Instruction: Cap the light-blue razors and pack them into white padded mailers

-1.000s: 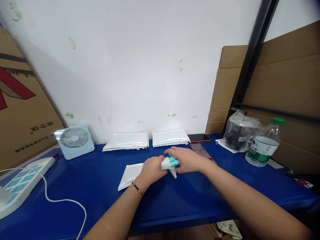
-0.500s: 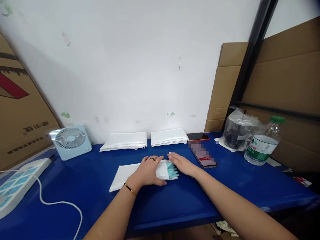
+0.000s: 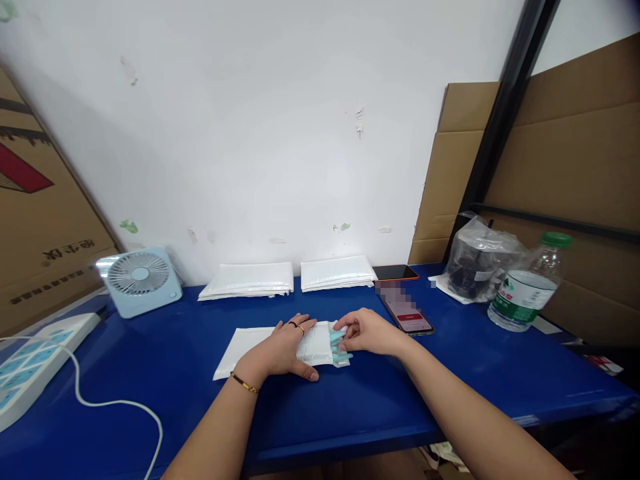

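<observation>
A white padded envelope (image 3: 245,345) lies flat on the blue table (image 3: 350,413). My left hand (image 3: 280,350) rests on it with fingers spread, pressing it down. At the envelope's right end a teal and white packet (image 3: 339,347) sticks partly out of the opening. My right hand (image 3: 367,331) has its fingers curled and pinched on that packet at the envelope's mouth.
Two stacks of white envelopes (image 3: 247,280) (image 3: 337,272) lie by the wall. Two phones (image 3: 407,313) (image 3: 396,272) are right of my hands. Further right are a bagged dark object (image 3: 480,260) and a water bottle (image 3: 525,283). A small fan (image 3: 137,280) and a power strip (image 3: 35,363) with cord sit left.
The packet, held up in both hands a second ago, came down and has gone further into the envelope. My left hand flattened on the envelope and slid left; my right hand's fingers curled.
</observation>
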Available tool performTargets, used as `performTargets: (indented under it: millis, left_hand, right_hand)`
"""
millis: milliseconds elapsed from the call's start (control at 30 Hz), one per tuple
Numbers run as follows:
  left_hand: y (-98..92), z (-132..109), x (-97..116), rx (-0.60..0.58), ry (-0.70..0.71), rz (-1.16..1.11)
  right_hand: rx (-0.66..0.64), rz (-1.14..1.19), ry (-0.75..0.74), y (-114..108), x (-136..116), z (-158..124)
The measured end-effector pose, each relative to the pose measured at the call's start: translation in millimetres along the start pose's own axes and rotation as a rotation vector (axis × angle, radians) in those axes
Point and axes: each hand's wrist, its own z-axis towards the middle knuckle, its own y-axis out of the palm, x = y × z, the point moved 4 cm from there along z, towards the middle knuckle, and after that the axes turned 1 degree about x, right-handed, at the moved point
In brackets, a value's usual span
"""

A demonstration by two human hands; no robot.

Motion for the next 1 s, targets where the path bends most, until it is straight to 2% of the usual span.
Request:
performTargets:
  millis: [100, 233, 333, 467, 600, 733, 833, 900, 1000]
  left_hand:
    - [-0.6, 0, 1, -0.005, 0.002, -0.001]
    - [-2.6, -3, 4, -0.019, -0.004, -0.004]
    - [-4.6, -4, 7, -0.009, 0.004, -0.008]
    - [-5.2, -4, 8, -0.011, 0.01, 0.006]
    - [-4.5, -3, 7, -0.006, 0.008, 0.015]
    - [-3.2, -3, 4, 0.005, 0.019, 0.022]
    - [-2.4, -3, 3, -0.001, 0.017, 0.026]
    - [-2.3, -3, 3, -0.007, 0.013, 0.024]
    - [-2.6, -3, 4, -0.014, 0.009, 0.011]
  right_hand:
    - [0.117, -0.067, -0.029, -6, -1, 1]
    - [0.096, -0.076, -0.05, 3, -2, 7]
    - [0.153, -0.108, -0.087, 5, -4, 8]
    - [0.199, -0.298, -0.145, 6, -9, 11]
    - [0.164, -0.35, -0.22, 13, -19, 13]
    - [0.138, -0.253, -0.187, -3, -21, 1]
    - [-0.11, -0.216, -0.124, -8, -13, -10]
    - [-0.182, -0.214, -0.09, -6, -10, -12]
    - [-0.125, -0.206, -0.136, 5, -16, -8]
